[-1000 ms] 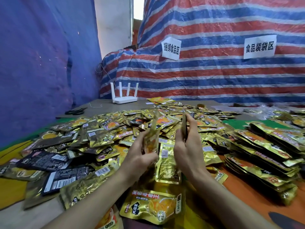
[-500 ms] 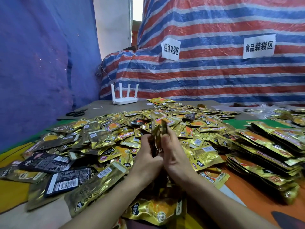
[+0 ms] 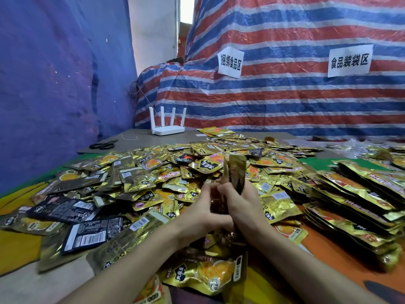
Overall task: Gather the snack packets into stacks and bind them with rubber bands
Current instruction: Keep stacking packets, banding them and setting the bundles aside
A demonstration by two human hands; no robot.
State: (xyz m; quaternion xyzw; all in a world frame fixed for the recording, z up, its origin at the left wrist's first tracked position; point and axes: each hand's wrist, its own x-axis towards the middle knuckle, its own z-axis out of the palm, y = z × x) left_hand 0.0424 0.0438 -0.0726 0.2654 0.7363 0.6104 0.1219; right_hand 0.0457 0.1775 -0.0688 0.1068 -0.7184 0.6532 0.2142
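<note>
A big loose heap of gold and black snack packets (image 3: 166, 172) covers the table. My left hand (image 3: 202, 212) and my right hand (image 3: 243, 207) are pressed together at the centre, both gripping a small upright stack of gold packets (image 3: 235, 170) whose top edges stick up above my fingers. Neat stacks of packets (image 3: 355, 200) lie to the right. One gold packet (image 3: 210, 275) rests flat near the front, under my wrists. No rubber band is visible.
A white router (image 3: 167, 126) and black scissors (image 3: 103, 145) sit on the far part of the table. A striped tarp with two paper signs (image 3: 230, 62) hangs behind, with a blue tarp wall at left. More packets (image 3: 385, 154) lie at far right.
One second ago my hands were apart, each holding packets. They have since come together, merging the packets into one upright stack held by both.
</note>
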